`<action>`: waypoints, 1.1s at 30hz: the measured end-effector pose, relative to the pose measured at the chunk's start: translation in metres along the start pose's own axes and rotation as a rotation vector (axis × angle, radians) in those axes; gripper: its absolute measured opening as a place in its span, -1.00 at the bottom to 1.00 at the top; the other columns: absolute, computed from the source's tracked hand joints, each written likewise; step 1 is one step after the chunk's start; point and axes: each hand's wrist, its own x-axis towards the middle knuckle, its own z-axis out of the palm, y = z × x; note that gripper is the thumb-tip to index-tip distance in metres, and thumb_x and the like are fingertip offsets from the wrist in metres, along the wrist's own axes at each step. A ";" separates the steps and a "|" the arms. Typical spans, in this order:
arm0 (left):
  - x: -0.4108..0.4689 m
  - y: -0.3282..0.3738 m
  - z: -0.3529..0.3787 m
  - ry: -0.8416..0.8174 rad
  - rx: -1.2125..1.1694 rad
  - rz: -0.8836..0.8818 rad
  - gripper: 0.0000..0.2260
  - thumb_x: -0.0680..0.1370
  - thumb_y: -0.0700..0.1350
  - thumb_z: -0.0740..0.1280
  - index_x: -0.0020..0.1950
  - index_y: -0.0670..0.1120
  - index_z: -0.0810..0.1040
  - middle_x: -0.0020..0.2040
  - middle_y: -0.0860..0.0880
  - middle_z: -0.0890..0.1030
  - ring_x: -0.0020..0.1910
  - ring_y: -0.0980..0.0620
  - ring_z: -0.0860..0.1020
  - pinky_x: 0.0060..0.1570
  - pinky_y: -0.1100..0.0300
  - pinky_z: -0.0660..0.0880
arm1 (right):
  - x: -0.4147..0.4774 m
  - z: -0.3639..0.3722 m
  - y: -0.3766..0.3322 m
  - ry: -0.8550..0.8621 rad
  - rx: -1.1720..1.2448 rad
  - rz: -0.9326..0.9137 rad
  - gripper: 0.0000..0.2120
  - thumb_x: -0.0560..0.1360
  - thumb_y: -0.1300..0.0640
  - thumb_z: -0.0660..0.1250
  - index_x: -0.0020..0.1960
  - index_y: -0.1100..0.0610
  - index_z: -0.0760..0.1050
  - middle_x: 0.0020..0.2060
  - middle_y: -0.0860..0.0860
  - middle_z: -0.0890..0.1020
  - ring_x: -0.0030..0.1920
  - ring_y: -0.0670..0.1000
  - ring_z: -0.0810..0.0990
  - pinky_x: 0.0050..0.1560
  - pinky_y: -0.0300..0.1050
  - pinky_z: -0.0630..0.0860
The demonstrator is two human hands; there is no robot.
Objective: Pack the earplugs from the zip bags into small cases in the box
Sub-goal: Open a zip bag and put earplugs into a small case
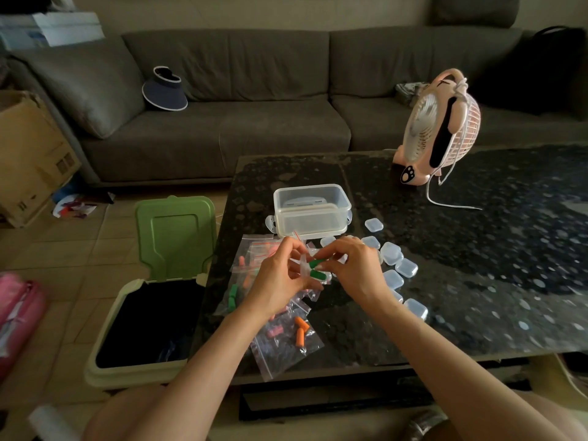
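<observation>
Near-left corner of the table, head view: both hands meet above the zip bags, just in front of the clear box.
Left hand (280, 281): fingers curled round a held case (304, 265), which is small, clear and tipped up on edge.
Right hand (356, 268): thumb and fingertips pinch a green earplug (318, 263) at the mouth of the held case.
Second green earplug (316, 274): just below the first, against the held case. Whether it sits fully inside cannot be told.
Zip bags (280, 348): a loose pile on the table's left edge, under and around the left hand. The nearest one shows orange earplugs (300, 329) and a pink pair (275, 331). Another at the far left holds bagged green earplugs (233, 297).
Small cases (406, 268): clear, square and closed, strewn in a curve to the right of the hands, from beside the box to the right forearm.
Clear box (310, 221): lidless and upright, beyond the hands.
Table (477, 281): dark and speckled, with a pink fan (439, 128) and its white cord (445, 198) at the far side.
Floor, left: a bin (108, 361) with its green lid (176, 237) raised, tight beside the table.
Background: a grey sofa (222, 132) with a visor hat (165, 90) on the seat.
</observation>
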 end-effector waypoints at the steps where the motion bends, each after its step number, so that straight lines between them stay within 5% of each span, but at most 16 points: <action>1: 0.000 -0.001 0.000 -0.005 -0.004 -0.001 -0.58 0.35 -0.16 0.52 0.04 0.03 0.34 0.05 -0.04 0.62 -0.03 0.04 0.64 -0.03 0.12 0.61 | 0.001 0.000 0.001 -0.007 -0.018 0.004 -0.89 0.34 0.19 0.52 -0.14 0.10 0.68 -0.26 -0.20 0.47 -0.24 -0.19 0.45 -0.26 -0.46 0.36; 5: 0.001 -0.004 0.000 -0.016 -0.003 -0.002 -0.58 0.36 -0.15 0.51 0.01 0.09 0.33 0.03 -0.04 0.63 -0.04 0.05 0.64 -0.06 0.19 0.60 | 0.002 -0.001 0.003 -0.133 -0.018 0.046 -0.88 0.36 0.13 0.51 -0.11 0.05 0.68 -0.18 -0.11 0.51 -0.19 -0.09 0.50 -0.22 -0.33 0.44; 11: -0.003 0.003 -0.004 0.027 0.047 -0.001 -0.61 0.38 -0.11 0.50 0.09 -0.07 0.38 0.05 -0.01 0.62 -0.13 0.05 0.64 -0.28 0.56 0.42 | 0.001 -0.004 0.001 -0.215 0.083 0.035 -0.86 0.40 0.14 0.48 -0.07 0.09 0.59 -0.17 -0.09 0.55 -0.25 -0.19 0.50 -0.27 -0.49 0.40; 15: -0.002 0.003 -0.004 0.032 0.042 0.003 -0.60 0.37 -0.10 0.50 0.09 -0.06 0.38 0.04 -0.01 0.61 -0.14 0.02 0.64 -0.43 0.48 0.43 | 0.002 -0.002 0.005 -0.202 0.051 0.048 -0.88 0.44 0.10 0.43 -0.07 0.14 0.63 -0.17 -0.05 0.58 -0.22 -0.13 0.55 -0.24 -0.41 0.45; 18: -0.002 0.003 -0.004 0.056 0.059 0.020 -0.61 0.37 -0.12 0.50 0.08 -0.05 0.39 0.01 0.05 0.59 -0.07 0.07 0.62 -0.23 0.52 0.46 | 0.003 -0.004 0.002 -0.206 0.314 0.207 -0.86 0.51 0.12 0.36 -0.02 0.19 0.55 -0.17 0.07 0.65 -0.26 0.00 0.66 -0.19 -0.18 0.62; 21: -0.002 0.003 -0.003 0.063 0.119 0.045 -0.62 0.38 -0.17 0.50 0.12 -0.11 0.44 0.04 0.04 0.57 -0.08 0.08 0.58 -0.26 0.67 0.33 | 0.003 -0.007 -0.004 -0.302 0.551 0.382 -0.76 0.50 0.06 0.34 0.03 0.23 0.49 -0.15 0.18 0.66 -0.26 0.08 0.69 -0.22 -0.08 0.65; 29: 0.003 -0.011 0.003 0.004 0.089 0.108 -0.51 0.34 -0.16 0.53 0.22 -0.08 0.47 0.16 -0.02 0.52 0.06 0.12 0.53 -0.07 0.41 0.53 | 0.004 -0.008 -0.005 -0.337 0.691 0.486 -0.70 0.42 0.37 0.41 0.10 0.23 0.41 -0.14 0.21 0.63 -0.25 0.13 0.66 -0.24 -0.11 0.64; 33: 0.000 -0.005 -0.001 0.014 0.012 0.061 -0.65 0.40 -0.19 0.47 0.16 -0.11 0.50 0.08 0.02 0.57 -0.02 0.09 0.60 -0.18 0.42 0.54 | 0.006 -0.008 -0.002 -0.296 0.683 0.534 -0.71 0.39 0.45 0.39 0.05 0.24 0.47 -0.19 0.19 0.62 -0.27 0.13 0.67 -0.26 -0.11 0.64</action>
